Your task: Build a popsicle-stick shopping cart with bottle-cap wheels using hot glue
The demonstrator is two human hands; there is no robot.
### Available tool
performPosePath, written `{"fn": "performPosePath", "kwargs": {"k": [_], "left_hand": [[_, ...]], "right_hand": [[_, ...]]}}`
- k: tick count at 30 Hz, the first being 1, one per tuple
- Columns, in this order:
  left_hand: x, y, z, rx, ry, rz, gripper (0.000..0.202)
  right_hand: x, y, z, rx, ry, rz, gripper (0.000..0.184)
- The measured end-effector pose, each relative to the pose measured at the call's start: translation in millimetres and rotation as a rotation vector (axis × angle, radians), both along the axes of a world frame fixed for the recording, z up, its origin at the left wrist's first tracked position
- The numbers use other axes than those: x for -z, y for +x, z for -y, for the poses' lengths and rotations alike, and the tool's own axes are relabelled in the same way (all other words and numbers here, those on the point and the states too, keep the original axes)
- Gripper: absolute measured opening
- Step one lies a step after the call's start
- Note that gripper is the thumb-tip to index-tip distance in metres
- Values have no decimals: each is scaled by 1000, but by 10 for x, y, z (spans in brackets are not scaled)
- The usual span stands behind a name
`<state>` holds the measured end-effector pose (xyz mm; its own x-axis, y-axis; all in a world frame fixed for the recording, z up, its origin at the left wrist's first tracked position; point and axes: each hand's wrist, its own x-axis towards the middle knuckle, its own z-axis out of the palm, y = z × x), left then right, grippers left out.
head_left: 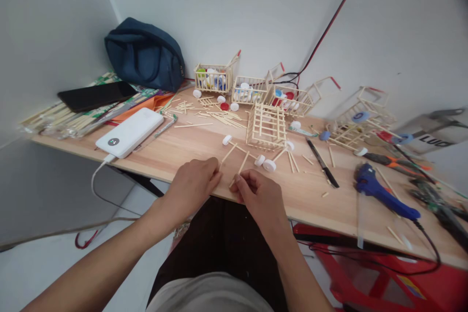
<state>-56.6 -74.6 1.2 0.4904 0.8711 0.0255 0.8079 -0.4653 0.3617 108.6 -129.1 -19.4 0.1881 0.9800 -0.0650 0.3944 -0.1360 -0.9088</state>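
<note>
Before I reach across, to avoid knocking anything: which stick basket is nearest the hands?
The slatted basket just beyond the right hand; unlike the carts behind, it shows no red-tipped handle.

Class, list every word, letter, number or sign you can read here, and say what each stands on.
"LUC", perhaps with one more letter: the grey item against the wall.
A mark like "G", not certain: the blue cap.
Too small or blurred to read: the display on the white device, the green print on the stick packets, the label on the red item.
</note>
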Motion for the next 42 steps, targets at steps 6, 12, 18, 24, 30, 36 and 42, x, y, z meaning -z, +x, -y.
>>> {"fn": "performPosePath", "kwargs": {"k": [6,12,18,24,30,36,42], "left_hand": [[-73,-85,-153,-16,-154,367,30],[-86,-16,-349,-173,-461,985,29],[-149,262,-312,-124,-327,1037,26],[-163,427,-271,-67,-223,952,27],[-184,429,-273,-25,-217,856,25],[-209,423,-302,53,-265,830,24],[-171,271,-402,18,-223,810,22]], "right_hand": [[-18,5,21,-21,-14,30,26],[-85,70,64,36,-1,68,23],[-281,67,3,101,222,226,20],[-329,-16,-86,120,334,308,15],[-292,19,-141,149,350,303,14],[-271,68,-234,147,253,161,15],[-227,170,-240,185,234,188,18]]}}
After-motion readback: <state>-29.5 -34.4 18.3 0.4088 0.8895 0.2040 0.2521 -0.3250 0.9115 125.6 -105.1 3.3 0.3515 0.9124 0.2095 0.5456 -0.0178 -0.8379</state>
